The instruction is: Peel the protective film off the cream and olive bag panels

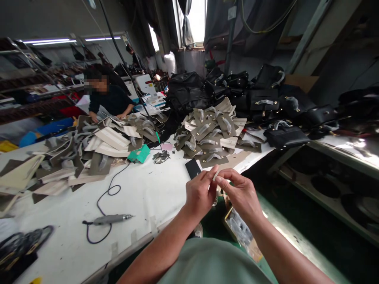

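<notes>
My left hand [199, 193] and my right hand [241, 194] meet just past the table's front edge, fingertips pinched together. Between them shows a small pale sliver [216, 174], too small to name. Right behind my left hand lies a dark flat rectangular piece [192, 168] on the white table [160, 183]. Beyond it is a heap of olive-grey bag panels [207, 138] with plastic-wrapped handles. A grey pen-shaped power tool [112, 219] with a dark cord rests on the table to the left, apart from both hands.
More panels [111, 138] are piled at left, near a green block [139, 154]. Across the table a co-worker [111, 96] handles pieces. Black handbags [263, 100] stand at the back right. An open box [238, 225] with plastic-wrapped items sits below the table edge.
</notes>
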A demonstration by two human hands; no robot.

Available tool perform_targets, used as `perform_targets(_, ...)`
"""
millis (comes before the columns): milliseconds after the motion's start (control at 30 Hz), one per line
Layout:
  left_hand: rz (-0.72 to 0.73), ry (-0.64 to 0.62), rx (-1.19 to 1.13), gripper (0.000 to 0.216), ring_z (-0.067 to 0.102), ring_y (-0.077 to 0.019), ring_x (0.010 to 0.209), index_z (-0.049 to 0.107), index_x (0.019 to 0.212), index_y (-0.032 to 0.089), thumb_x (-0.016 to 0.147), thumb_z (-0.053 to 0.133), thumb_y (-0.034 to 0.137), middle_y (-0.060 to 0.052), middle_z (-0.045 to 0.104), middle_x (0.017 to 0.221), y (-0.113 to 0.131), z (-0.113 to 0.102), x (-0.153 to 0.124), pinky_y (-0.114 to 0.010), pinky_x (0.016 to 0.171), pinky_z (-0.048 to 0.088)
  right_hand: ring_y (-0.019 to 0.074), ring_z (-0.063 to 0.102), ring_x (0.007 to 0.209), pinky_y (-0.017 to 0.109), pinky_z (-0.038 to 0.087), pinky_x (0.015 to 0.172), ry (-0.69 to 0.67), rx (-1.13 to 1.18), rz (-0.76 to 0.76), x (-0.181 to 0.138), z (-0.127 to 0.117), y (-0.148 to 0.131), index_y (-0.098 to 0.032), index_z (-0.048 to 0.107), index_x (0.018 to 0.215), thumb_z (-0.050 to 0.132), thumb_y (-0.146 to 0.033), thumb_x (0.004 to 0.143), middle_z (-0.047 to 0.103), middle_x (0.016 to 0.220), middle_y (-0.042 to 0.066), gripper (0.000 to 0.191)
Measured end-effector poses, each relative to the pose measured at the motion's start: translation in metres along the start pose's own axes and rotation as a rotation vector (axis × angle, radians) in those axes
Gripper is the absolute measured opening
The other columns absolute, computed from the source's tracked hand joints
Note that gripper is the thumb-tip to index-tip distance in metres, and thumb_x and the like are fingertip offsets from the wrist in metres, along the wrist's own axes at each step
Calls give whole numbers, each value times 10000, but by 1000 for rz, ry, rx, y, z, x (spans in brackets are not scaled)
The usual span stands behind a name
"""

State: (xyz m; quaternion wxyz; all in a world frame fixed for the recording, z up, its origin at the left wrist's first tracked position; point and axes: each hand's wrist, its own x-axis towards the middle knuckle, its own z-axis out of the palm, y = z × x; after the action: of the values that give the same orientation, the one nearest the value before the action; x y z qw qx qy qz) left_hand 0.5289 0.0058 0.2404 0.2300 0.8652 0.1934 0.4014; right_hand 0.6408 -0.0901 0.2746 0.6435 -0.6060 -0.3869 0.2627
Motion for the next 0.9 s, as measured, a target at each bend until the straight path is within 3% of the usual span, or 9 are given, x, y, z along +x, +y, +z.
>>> perform_targets(233, 0, -11, 27, 432, 688, -183, 847, 519, 1416, 256, 985, 528, 227, -59, 724, 1035, -1, 1, 1, -283, 718, 541, 213, 629, 903, 330, 444, 879, -14, 5, 57, 5, -1, -1, -210, 730, 797, 744, -418, 856, 704, 899, 22, 216)
perform_targets(367, 6, -13, 58, 413, 684, -176, 832, 551, 1391, 279, 984, 531, 215, -44, 721, 994, 2, 3, 1, -281, 719, 528, 181, 603, 763, 300, 450, 751, 10, -13, 150, 4, -6, -5, -198, 708, 774, 728, -492, 852, 683, 827, 8, 305)
perform_targets(567, -16, -33, 86, 418, 680, -181, 850, 546, 1402, 279, 991, 503, 218, -49, 717, 1007, 12, 5, 0, -283, 737, 525, 156, 553, 669, 282, 431, 671, 0, -19, 167, -2, -14, -2, -200, 705, 810, 708, -529, 858, 670, 795, -2, 332)
perform_targets(767, -42, -75, 90, 414, 685, -210, 854, 560, 1388, 283, 982, 490, 249, -57, 717, 979, 23, 8, -5, -321, 730, 551, 246, 621, 832, 315, 477, 750, -29, 71, 242, -7, -27, 19, -207, 736, 892, 761, -529, 798, 683, 792, 33, 337)
perform_targets(900, -42, -43, 94, 407, 683, -210, 819, 583, 1365, 280, 973, 482, 236, -58, 717, 924, 27, 12, -6, -325, 696, 551, 248, 647, 775, 318, 523, 716, -32, 130, 290, -7, -31, 26, -211, 756, 869, 801, -533, 742, 701, 775, 46, 349)
